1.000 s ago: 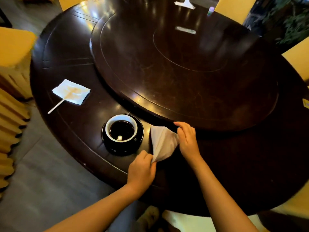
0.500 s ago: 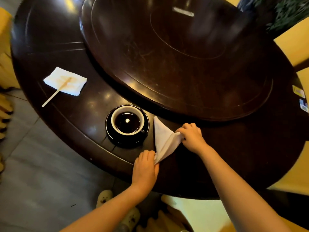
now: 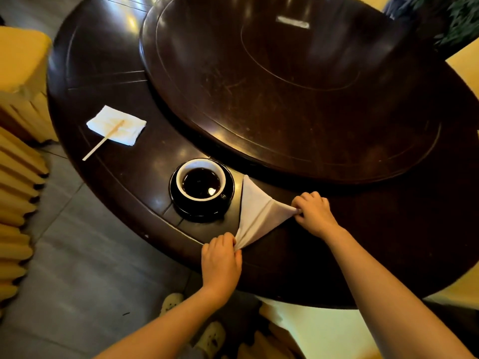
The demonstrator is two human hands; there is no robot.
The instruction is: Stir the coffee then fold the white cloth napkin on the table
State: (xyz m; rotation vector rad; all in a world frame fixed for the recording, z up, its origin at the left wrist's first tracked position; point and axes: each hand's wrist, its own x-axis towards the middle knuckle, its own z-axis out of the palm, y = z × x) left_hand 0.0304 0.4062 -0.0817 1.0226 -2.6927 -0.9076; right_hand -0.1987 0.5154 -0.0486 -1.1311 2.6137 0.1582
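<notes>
The white cloth napkin (image 3: 256, 211) lies as a triangle on the dark round table (image 3: 124, 182), just right of the coffee cup (image 3: 201, 180). That cup is white inside, full of dark coffee, and stands on a black saucer (image 3: 181, 206). My left hand (image 3: 221, 260) pinches the napkin's near corner at the table's front edge. My right hand (image 3: 312, 212) pinches its right corner and holds the cloth taut. The wooden stir stick (image 3: 103, 139) rests on a white paper napkin (image 3: 116, 125) far to the left.
A raised dark turntable (image 3: 285, 86) fills the table's middle, its rim close behind the cup and napkin. Yellow-covered chairs (image 3: 18, 125) stand at the left and a yellow cloth (image 3: 324, 332) hangs below the front edge. A small pale strip (image 3: 293, 22) lies on the turntable.
My right hand has drawn its corner of the napkin out to the right, so the cloth went from a loose raised fold to a flat taut triangle. The left hand kept its corner.
</notes>
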